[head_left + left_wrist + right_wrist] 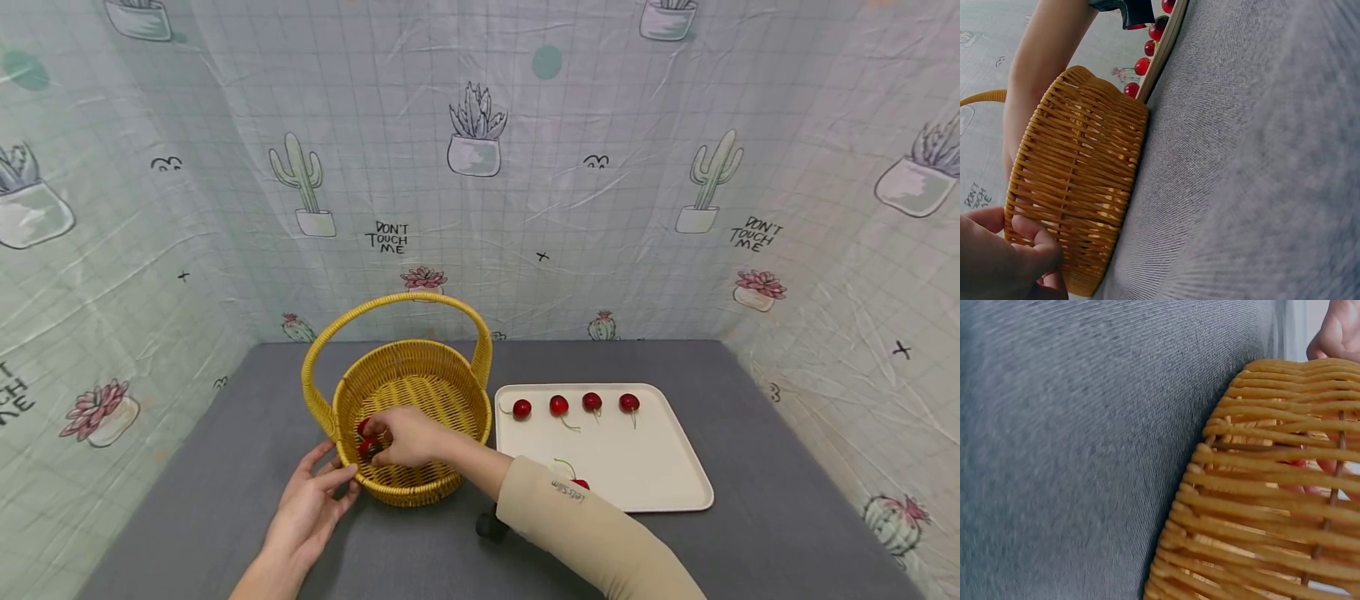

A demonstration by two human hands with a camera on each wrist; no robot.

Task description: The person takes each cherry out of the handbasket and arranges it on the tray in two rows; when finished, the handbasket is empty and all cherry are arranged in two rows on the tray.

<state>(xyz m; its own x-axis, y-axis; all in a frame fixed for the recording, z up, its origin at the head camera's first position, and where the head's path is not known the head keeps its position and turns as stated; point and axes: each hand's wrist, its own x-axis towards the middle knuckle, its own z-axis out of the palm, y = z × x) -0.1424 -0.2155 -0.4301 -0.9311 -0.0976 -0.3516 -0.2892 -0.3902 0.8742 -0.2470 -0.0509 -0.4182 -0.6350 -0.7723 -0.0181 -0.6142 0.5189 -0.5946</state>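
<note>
A yellow wicker basket (405,492) with a tall arched handle stands on the grey cloth. My left hand (309,508) grips its near-left side, and in the left wrist view the thumb (1038,231) lies against the outer weave. My right hand (408,437) reaches down inside the basket, its fingers curled about a dark red cherry (367,448). Another cherry (364,428) is close to the index fingertip. Through the weave, the right wrist view shows a bit of red cherry (1297,462) near the fingers, mostly hidden.
Right of the basket lies a cream tray (645,467) with several stemmed cherries, including one (558,406) in the back row. My right forearm partly covers a cherry (580,483) near the tray's front. A black object (491,527) shows beneath the sleeve. Patterned cloth walls surround the table.
</note>
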